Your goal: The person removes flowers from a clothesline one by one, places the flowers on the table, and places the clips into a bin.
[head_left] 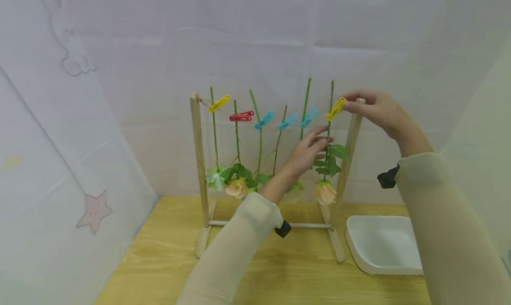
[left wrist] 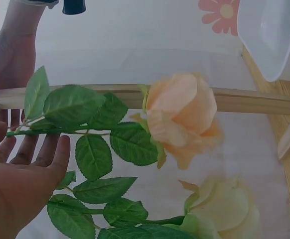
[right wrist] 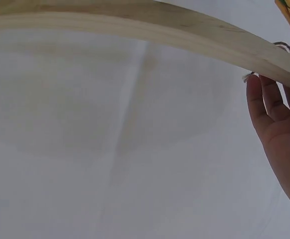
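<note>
Artificial roses hang upside down from a string on a wooden rack (head_left: 198,158), clipped by their stems with coloured clothespins. At the right end my right hand (head_left: 381,112) pinches the yellow clothespin (head_left: 336,108) that sits on the peach rose's stem. My left hand (head_left: 300,157) reaches in lower down, its fingers loosely extended against that stem (left wrist: 38,132). In the left wrist view the peach rose (left wrist: 182,117) and its leaves lie beyond the fingers, a pale rose (left wrist: 222,211) beside it. The right wrist view shows my right fingers behind the rack's post (right wrist: 205,42).
Another yellow clothespin (head_left: 219,103), a red one (head_left: 241,116) and several blue ones (head_left: 264,120) line the string to the left. A white plastic basin (head_left: 357,247) stands on the wooden table (head_left: 295,274), right of the rack. A pale sheet (head_left: 255,38) hangs behind.
</note>
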A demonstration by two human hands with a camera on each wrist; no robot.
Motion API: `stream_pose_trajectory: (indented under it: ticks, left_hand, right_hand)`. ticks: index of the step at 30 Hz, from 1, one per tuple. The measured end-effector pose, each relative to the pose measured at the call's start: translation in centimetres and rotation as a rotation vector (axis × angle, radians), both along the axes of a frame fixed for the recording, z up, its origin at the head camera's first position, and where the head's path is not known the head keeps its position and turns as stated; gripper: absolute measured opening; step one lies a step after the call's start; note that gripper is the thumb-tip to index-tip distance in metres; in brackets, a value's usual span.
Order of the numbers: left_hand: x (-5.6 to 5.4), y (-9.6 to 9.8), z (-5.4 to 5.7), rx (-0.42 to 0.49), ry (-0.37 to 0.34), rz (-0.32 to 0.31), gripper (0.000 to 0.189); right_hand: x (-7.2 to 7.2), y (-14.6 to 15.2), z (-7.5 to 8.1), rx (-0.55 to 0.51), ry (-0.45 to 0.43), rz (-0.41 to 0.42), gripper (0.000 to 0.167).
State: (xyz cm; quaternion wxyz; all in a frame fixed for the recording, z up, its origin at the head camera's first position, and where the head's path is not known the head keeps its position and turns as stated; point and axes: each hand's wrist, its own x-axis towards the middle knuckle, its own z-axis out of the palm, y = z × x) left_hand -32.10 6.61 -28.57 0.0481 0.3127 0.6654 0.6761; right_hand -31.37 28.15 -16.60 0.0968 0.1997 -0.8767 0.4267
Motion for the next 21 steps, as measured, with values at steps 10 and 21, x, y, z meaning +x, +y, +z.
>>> stream_pose_trajectory:
  ticks: [10, 21]
  left_hand:
    - [0.4, 0.4, 0.8, -0.031, 0.03, 0.012, 0.043]
    - [0.3, 0.6, 1.0, 0.0, -0.004, 0.076, 0.035]
  right_hand:
    - [-0.3, -0.4, 0.4, -0.053, -0.012, 0.005, 0.037]
    - [-0.7, -0.9, -0.1, -0.096, 0.02, 0.026, 0.034]
